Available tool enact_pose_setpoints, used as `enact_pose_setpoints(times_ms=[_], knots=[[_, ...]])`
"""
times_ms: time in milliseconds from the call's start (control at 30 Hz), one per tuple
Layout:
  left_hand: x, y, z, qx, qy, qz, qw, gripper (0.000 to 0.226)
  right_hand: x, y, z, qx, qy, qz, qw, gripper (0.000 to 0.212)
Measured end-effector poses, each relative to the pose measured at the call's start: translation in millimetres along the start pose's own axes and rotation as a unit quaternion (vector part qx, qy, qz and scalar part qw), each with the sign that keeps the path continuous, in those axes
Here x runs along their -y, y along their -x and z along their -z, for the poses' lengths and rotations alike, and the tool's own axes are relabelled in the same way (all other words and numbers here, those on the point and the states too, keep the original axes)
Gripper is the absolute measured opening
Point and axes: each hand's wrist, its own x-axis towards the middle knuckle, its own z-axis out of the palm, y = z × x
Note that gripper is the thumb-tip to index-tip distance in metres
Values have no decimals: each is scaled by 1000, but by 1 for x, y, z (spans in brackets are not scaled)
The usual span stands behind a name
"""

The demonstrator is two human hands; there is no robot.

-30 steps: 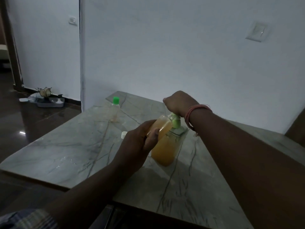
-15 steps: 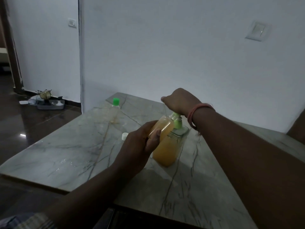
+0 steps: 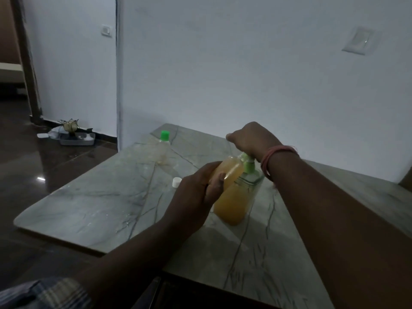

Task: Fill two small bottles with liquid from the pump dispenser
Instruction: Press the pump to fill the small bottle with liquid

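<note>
A clear pump dispenser [image 3: 234,204] holding orange liquid stands on the marble table [image 3: 100,204]. My right hand [image 3: 249,139] sits on top of its green pump head, fingers curled over it. My left hand [image 3: 196,192] grips a small bottle [image 3: 230,172] full of orange liquid, tilted with its mouth up at the pump's spout. A second small clear bottle [image 3: 161,148] with a green cap stands further back on the left, looking nearly empty. A small white cap [image 3: 176,181] lies on the table just left of my left hand.
A white wall runs close behind the table. On the dark floor at the left lie a grey tray [image 3: 77,139] and a flower-shaped ornament [image 3: 70,125]. The table's front edge is near my body.
My right hand has risen slightly on the pump head after pressing lower a second ago. The left hand keeps the small bottle at the spout.
</note>
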Motion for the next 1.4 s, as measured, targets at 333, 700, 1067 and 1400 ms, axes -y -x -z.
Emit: enact_pose_setpoints(times_ms=[333,700,1067,1400], knots=[[2,0,-2,7,-11,-10,1000,53,-1,1,5,61,59,25,996,23],[-2,0,1,2,-2,-10,1000,50,0,3,7,48,2,15,999,27],[0,0,-2,0,-4,-3,1000,53,2,3,11,8,19,45,999,35],[-1,0,-2,5,-3,6,1000,52,1,-1,11,25,41,36,998,41]])
